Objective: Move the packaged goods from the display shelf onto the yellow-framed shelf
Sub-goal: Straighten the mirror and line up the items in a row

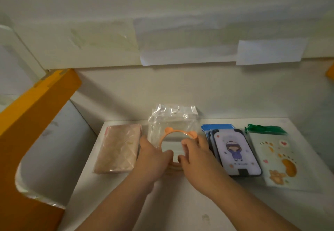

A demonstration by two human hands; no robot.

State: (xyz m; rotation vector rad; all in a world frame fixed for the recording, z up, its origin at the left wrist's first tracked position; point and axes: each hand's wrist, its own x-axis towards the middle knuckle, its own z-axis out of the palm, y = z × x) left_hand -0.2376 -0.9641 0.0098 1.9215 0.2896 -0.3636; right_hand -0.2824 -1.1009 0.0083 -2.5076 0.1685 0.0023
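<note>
On the white shelf board (pixel 180 203) lies a row of packaged goods. In the middle is a clear bag holding an orange bear-eared round mirror (pixel 173 136). My left hand (pixel 153 160) grips its left side and my right hand (pixel 195 154) grips its right side, thumbs on top. The bag's lower edge is hidden under my hands. A pinkish-brown packet (pixel 117 149) lies to the left. To the right sit a stack of blue-topped packets with a cartoon girl (pixel 235 151) and a green-topped packet with paw prints (pixel 282 160).
A yellow frame post (pixel 36 107) slants up at the left, with a white curved side panel (pixel 54 158) beside it. The pale back wall (pixel 180 89) stands right behind the goods. White paper sheets (pixel 267 51) hang from the shelf edge above.
</note>
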